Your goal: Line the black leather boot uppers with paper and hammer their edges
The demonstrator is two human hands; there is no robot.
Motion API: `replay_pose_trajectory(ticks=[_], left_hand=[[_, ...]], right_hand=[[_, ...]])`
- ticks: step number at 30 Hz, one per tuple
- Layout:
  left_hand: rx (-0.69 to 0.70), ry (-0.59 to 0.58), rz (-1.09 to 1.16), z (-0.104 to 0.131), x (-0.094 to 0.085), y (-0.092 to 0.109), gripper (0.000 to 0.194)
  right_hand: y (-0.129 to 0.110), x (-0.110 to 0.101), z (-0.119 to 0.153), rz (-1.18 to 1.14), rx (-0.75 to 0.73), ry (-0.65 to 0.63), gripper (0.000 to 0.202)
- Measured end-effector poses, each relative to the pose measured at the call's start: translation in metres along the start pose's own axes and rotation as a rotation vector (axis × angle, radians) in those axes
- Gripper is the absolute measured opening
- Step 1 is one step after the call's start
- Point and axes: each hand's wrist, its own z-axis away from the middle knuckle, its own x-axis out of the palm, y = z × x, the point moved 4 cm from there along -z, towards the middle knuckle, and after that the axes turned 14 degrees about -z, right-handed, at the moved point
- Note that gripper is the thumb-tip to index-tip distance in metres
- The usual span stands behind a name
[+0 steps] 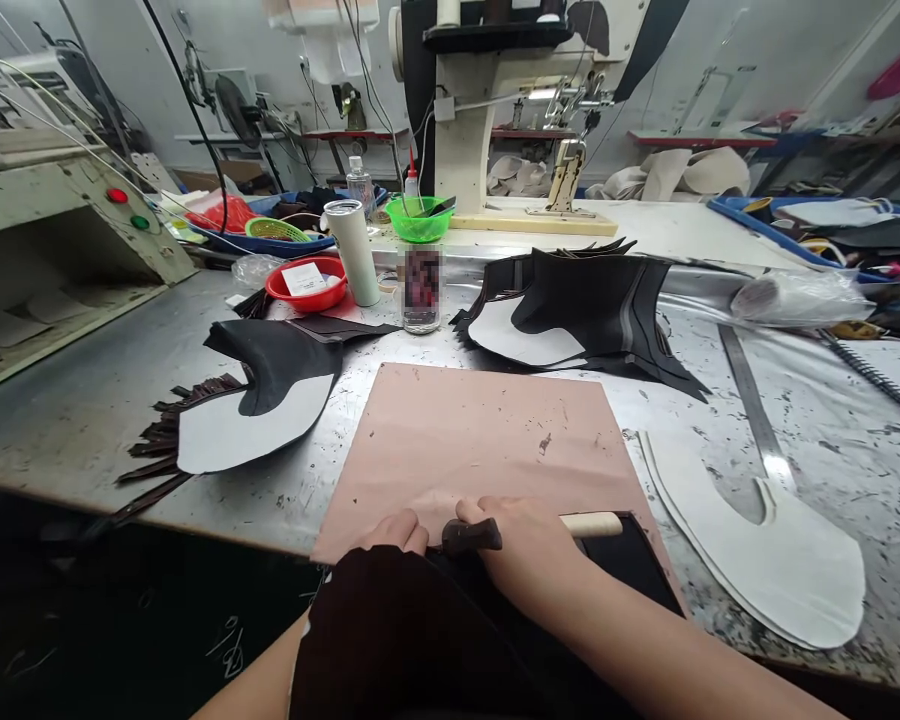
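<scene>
A hammer with a dark head [471, 537] and a pale handle [591, 525] lies under my right hand [521, 550], whose fingers are wrapped round it near the head. Just left of the hammer head, my left hand [396, 532] has its fingers curled at the edge of a dark piece [412, 630], which hangs over my forearm. Both hands are at the near part of a pinkish-brown board [487, 430]. More black material [622, 555] lies on the board's near right corner, beneath the handle.
Black pieces with white panels lie at the left [259, 425] and behind the board [570, 300]. White curved pieces [780, 565] and a metal ruler [754, 400] are at the right. A red bowl [307, 285], white tumbler [354, 255], green basket [420, 222] and sewing machine [465, 140] stand farther back.
</scene>
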Motion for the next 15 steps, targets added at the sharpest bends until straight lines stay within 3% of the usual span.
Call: replay_pose_trajectory(ticks=[9,15], left_hand=[[0.015,-0.092,-0.052,-0.0001,0.0010,-0.0026,0.019],[0.062,-0.041,0.032,-0.0001,-0.0021,-0.0026,0.021]], right_hand=[[-0.0010,0.0013,0.0029,0.017,-0.023,0.012,0.018],[-0.0020,0.0006,0.0022,0.025,-0.013,0.013,0.019]])
